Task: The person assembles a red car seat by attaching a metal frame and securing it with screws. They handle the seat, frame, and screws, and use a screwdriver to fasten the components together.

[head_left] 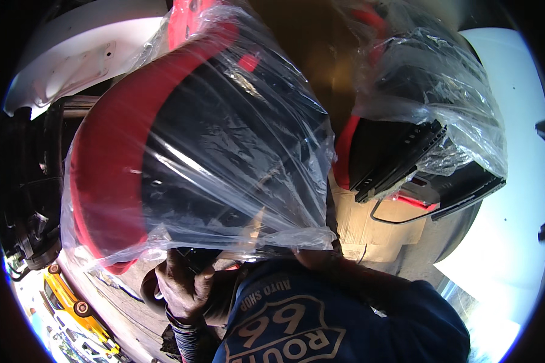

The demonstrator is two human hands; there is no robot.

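A red and black car seat (224,139), wrapped in clear plastic film, fills the middle of the view close to my body. My left hand (184,285) is closed on a black part at the seat's lower edge, just below the film's hem. Further right, my right hand (312,259) reaches under the hem at the seat's near edge. The film and seat hide its fingers, so I cannot tell what they grip.
A second plastic-wrapped seat (427,91) lies at the right, its black slide rails (399,160) and bent metal bar exposed. Flattened cardboard (375,221) lies beneath. White panels (511,151) stand at the far right. A yellow car (72,305) shows at the lower left.
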